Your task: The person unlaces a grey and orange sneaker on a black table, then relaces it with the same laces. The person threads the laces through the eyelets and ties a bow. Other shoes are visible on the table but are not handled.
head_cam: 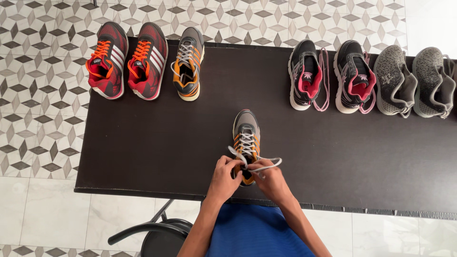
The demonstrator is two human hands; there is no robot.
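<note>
Up close, left hand, right hand, gripping grey laces, grey-orange sneaker

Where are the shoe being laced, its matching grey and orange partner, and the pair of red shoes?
Grey and orange shoe being laced (246,131): head view, on its toe and forefoot.
Matching grey and orange shoe (189,62): head view, on its laces.
Red shoes (127,59): head view, where the two meet.

Matt dark table, mesh-cloth shoe
</note>
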